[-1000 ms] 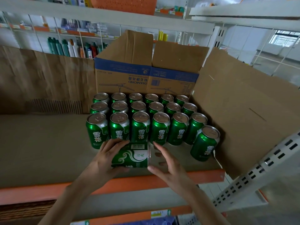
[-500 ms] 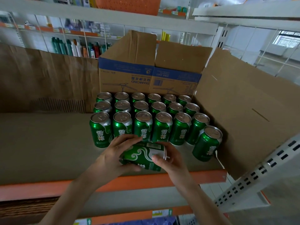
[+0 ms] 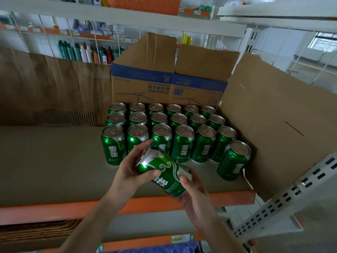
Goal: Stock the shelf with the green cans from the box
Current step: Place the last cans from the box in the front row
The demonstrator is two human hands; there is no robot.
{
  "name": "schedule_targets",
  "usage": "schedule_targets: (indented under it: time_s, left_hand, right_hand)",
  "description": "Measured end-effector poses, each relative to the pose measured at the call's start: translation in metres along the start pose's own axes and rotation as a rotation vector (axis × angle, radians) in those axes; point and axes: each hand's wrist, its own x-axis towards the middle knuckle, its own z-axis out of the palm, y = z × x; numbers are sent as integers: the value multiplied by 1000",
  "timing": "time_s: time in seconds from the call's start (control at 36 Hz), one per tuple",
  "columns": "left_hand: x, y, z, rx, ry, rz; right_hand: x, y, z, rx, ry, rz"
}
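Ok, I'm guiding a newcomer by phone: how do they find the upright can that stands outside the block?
Look at the cardboard-lined shelf with the orange edge. Green cans stand there in three rows of six. The lone can stands before the block's right end, beside the cardboard side panel.

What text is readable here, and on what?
"DIAMOND": upside down on the cardboard box.
"REFRESHING": on the held can.
"雪花": on the standing cans.
Too blurred to read: the box's smaller print, the price tags below, the background bottles.
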Motion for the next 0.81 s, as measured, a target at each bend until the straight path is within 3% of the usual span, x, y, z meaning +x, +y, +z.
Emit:
schedule_targets:
  time_s: [0.44, 0.67, 0.81]
  left_hand:
    - [15, 16, -9, -4, -276, -96]
    - [21, 17, -5, -42, -303, -74]
    - [31, 26, -4, -45, -302, -69]
  right_hand:
    - [-1, -17, -8, -505, -134, 115]
    - [-6, -8, -10, -444, -65, 67]
    - [-8, -3, -12, -281, -116, 41]
